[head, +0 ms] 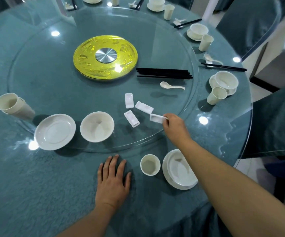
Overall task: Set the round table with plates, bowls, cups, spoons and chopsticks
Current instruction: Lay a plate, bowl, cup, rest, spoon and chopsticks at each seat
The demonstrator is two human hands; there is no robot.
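Chopstick rest (157,118) pinched at right hand (174,124) fingers (166,120), left hand (114,178) flat

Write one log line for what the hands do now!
right hand: pinches small white rectangular ceramic rest | left hand: flat on teal tablecloth | place setting: unfinished

Teal-clothed round table (35,194) under glass turntable (44,65), cup (150,165), plate (168,175)

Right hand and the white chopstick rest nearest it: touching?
Touching. The head view shows the right hand pinching the end of the white chopstick rest between its fingertips, with no gap visible.
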